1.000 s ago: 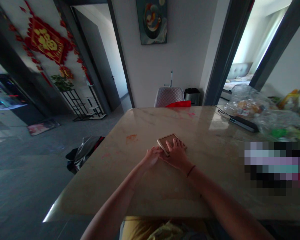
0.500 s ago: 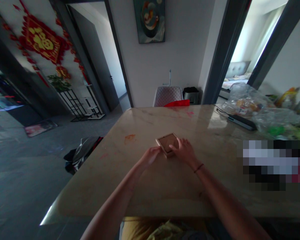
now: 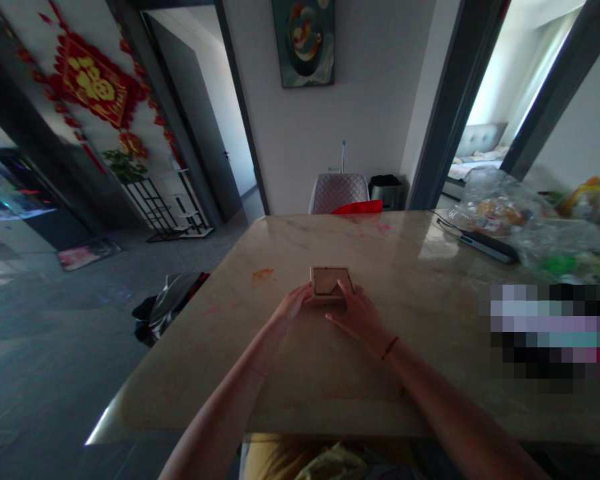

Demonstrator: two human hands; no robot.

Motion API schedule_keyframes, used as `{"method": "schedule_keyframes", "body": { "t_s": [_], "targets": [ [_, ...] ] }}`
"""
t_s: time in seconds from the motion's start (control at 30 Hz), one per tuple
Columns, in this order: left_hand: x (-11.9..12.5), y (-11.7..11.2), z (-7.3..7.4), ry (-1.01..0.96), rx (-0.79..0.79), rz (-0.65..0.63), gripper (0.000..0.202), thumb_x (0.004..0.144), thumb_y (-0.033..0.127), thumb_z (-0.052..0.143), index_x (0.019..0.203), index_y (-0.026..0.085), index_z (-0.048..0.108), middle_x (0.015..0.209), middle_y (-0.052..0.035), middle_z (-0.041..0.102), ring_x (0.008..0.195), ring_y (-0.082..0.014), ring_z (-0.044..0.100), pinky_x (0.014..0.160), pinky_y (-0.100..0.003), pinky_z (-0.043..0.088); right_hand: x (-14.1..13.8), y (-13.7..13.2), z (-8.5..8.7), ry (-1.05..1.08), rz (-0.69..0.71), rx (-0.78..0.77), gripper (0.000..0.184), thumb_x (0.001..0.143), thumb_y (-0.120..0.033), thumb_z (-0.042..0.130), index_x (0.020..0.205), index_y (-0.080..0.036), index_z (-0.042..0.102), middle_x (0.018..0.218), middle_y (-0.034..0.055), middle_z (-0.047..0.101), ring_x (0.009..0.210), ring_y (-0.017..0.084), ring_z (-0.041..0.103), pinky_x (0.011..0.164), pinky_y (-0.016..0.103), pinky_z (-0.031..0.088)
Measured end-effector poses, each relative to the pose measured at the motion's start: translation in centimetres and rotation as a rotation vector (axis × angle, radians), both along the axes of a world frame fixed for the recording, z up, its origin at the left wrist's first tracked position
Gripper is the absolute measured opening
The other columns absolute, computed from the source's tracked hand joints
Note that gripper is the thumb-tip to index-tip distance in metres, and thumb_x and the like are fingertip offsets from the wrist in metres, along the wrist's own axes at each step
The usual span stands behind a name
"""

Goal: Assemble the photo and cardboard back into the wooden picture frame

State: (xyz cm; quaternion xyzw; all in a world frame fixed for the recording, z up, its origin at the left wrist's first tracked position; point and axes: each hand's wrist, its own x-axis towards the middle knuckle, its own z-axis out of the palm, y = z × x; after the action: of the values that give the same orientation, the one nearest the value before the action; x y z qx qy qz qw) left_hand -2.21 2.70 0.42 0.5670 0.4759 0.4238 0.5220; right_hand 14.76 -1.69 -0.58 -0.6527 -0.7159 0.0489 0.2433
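A small, shallow wooden frame (image 3: 332, 300) with a brown panel (image 3: 325, 279) set inside it lies flat on the table. My left hand (image 3: 297, 299) grips its left edge near the front corner, fingers close together. Over the right front corner reaches my right hand (image 3: 356, 308), its thumb stretched out to the left in front of the frame and a fingertip resting on the panel. This hand's fingers are apart and partly cover the frame's right side.
The frame rests on a marbled table (image 3: 300, 240). At the right are a dark, long device (image 3: 490, 247) with a cable and crumpled plastic bags (image 3: 505, 200). A quilted chair (image 3: 340, 190) with a red item (image 3: 357, 207) stands beyond the far edge. A dark bag (image 3: 173, 303) sits on the floor.
The wooden frame has turned from a slanted position to nearly square with me. My right hand has shifted down and left, its thumb leaving the panel.
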Motion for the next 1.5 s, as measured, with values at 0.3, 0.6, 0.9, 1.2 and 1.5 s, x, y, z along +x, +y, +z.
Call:
{"method": "schedule_keyframes", "body": {
  "t_s": [0.3,0.6,0.9,1.2,1.5],
  "targets": [
    [1.0,-1.4,1.1,-0.188,-0.145,0.155,0.042,0.076,0.032,0.057,0.116,0.017,0.060,0.110,-0.0088,0.065,0.085,-0.0158,0.064,0.075,-0.027,0.048,-0.2,0.9,-0.1,0.011,-0.077,0.034,0.051,0.077,-0.027,0.053,0.126,-0.022,0.043,0.109,0.0123,0.054,0.092,0.022,0.055,0.083,0.033,0.041],
    [1.6,-0.6,0.1,-0.008,0.076,0.101,0.040,0.076,0.026,0.052,0.114,0.018,0.059,0.116,-0.0061,0.063,0.108,-0.0210,0.056,0.090,-0.032,0.043,-0.3,1.4,-0.8,-0.035,-0.001,0.045,0.056,0.079,-0.027,0.049,0.133,-0.022,0.038,0.127,0.0166,0.045,0.114,0.027,0.046,0.089,0.040,0.037],
    [1.2,-0.1,-1.4,0.466,0.202,0.131,0.063,0.070,0.024,0.061,0.130,0.022,0.043,0.123,-0.0075,0.058,0.112,-0.0260,0.052,0.095,-0.038,0.038,-0.4,2.0,-0.4,-0.099,-0.018,0.018,0.055,0.084,-0.042,0.047,0.135,-0.023,0.038,0.133,0.0199,0.039,0.112,0.029,0.048,0.090,0.040,0.036],
    [0.3,0.2,-0.1,0.617,0.299,0.269,0.029,0.078,0.033,0.053,0.103,0.021,0.062,0.102,-0.0078,0.067,0.092,-0.0216,0.061,0.080,-0.030,0.043,0.9,1.9,0.5,-0.164,-0.040,0.143,0.049,0.086,-0.037,0.043,0.130,-0.014,0.042,0.130,0.0202,0.042,0.116,0.030,0.041,0.091,0.042,0.033],
    [-2.1,-0.3,2.8,0.522,0.555,0.434,0.042,0.075,0.040,0.050,0.047,0.020,0.027,0.047,0.0062,0.024,0.046,-0.0078,0.027,0.048,-0.021,0.022,3.0,1.3,2.7,-0.054,-0.029,0.334,0.033,0.091,-0.025,0.028,0.075,-0.017,0.056,0.071,0.0056,0.059,0.066,0.016,0.051,0.058,0.025,0.032]
  ]
}}
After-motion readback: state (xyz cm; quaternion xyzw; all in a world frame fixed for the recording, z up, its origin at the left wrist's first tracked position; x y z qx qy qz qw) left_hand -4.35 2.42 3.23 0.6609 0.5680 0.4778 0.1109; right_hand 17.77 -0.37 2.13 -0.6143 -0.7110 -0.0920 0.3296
